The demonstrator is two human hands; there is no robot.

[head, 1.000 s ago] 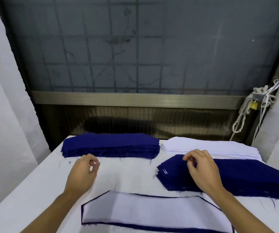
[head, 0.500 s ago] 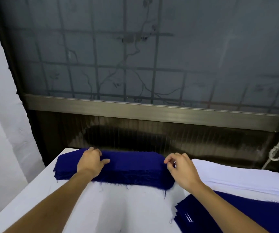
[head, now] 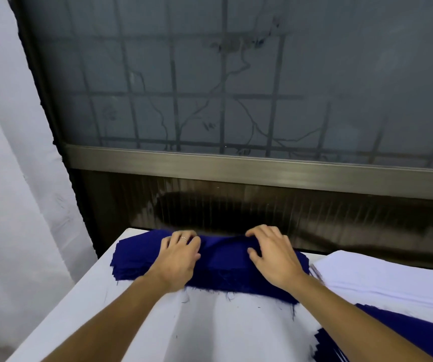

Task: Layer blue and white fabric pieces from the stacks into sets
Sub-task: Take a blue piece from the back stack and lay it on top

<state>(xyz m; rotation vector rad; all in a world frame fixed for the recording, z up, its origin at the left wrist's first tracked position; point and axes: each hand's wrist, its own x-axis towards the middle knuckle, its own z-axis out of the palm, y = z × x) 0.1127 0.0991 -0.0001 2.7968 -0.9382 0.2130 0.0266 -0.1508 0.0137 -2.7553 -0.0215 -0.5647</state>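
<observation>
Pickup stage is judged: left hand (head: 179,258) and right hand (head: 275,261) are placed on the blue stack (head: 223,265) at the tabletop's (head: 210,325) far edge, fingers (head: 182,235) curled into its top layer; no finished set is seen.

L hand (head: 177,259) & R hand (head: 275,257) now farther onto far blue stack (head: 134,257), fingers curled over its back edge.

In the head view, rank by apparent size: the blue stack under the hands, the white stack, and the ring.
1-2. The blue stack and the white stack: similar spread, and the white one runs off the frame edge, so no ranking between them.
3. The ring: smallest by far.
</observation>
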